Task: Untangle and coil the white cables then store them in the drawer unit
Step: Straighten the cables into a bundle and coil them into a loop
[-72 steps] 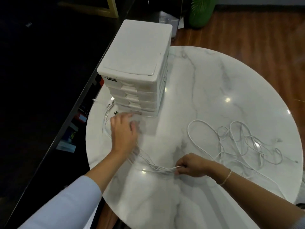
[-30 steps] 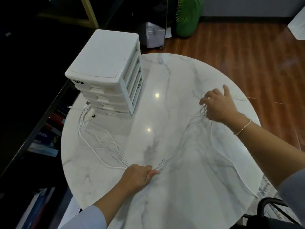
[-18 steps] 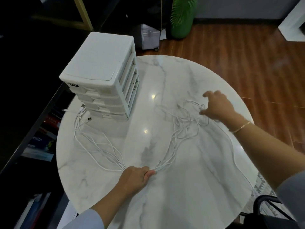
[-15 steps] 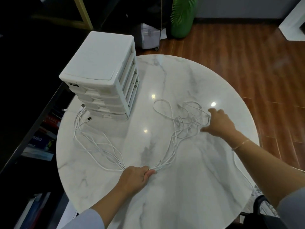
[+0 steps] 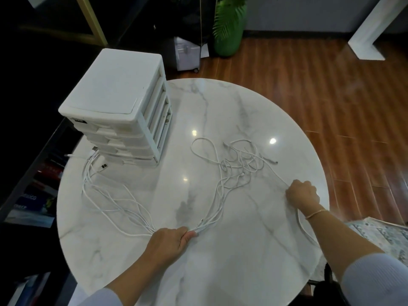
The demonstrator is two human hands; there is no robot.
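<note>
White cables (image 5: 238,166) lie now spread over the round marble surface (image 5: 242,111), and the biggest change is on the right side: half a second ago the right hand (image 5: 303,193) was reaching with straight fingers into the loose loops in the middle, and now it sits near the right edge of the surface, curled into a fist. One thin strand seems to run from the tangle to this fist and another goes down past the wrist over the edge, so I judge it grips a cable, though the strand inside the fist is hidden. The left hand (image 5: 171,239) has not moved; it holds the bundle pinched at the near side, where all strands come together. From there one group runs left to the plugs beside the white drawer unit (image 5: 119,107), the other group goes up into the knot of loops. This suggests that single strands are being drawn out of the tangle; no cable is coiled yet and the drawers look closed. Both forearms reach forward over the surface, well apart.
</note>
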